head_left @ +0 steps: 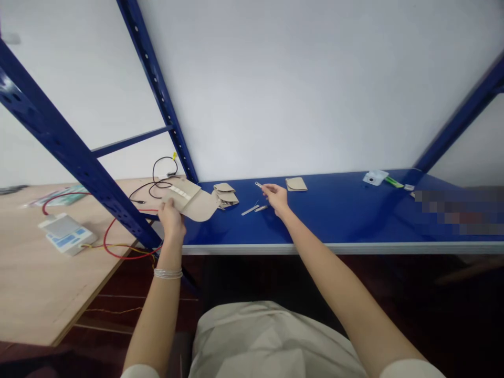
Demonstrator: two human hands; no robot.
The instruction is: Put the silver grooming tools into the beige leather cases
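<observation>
My left hand [172,219] grips an opened beige pouch [200,205] by its left side. Its rounded flap points right, and a pale strip with loops runs across the inner part. Pinched between the fingertips of my right hand [275,198] is a small silver metal tool [258,184], its tip sticking out to the left. Just below that hand, on the blue table, lie a flat metal strip [250,210] and a short metal piece [260,208]. Between my hands stands a partly folded beige pouch [226,195] with metal bits showing inside. Another beige pouch [296,184] rests closed behind my right hand.
Blue shelf posts [71,142] rise at the left, near my left arm. On the wooden table [23,283] are a white-and-blue device [66,233], a red cable [108,241] and black cables. A light-blue packet [375,177] and green item [394,182] lie right.
</observation>
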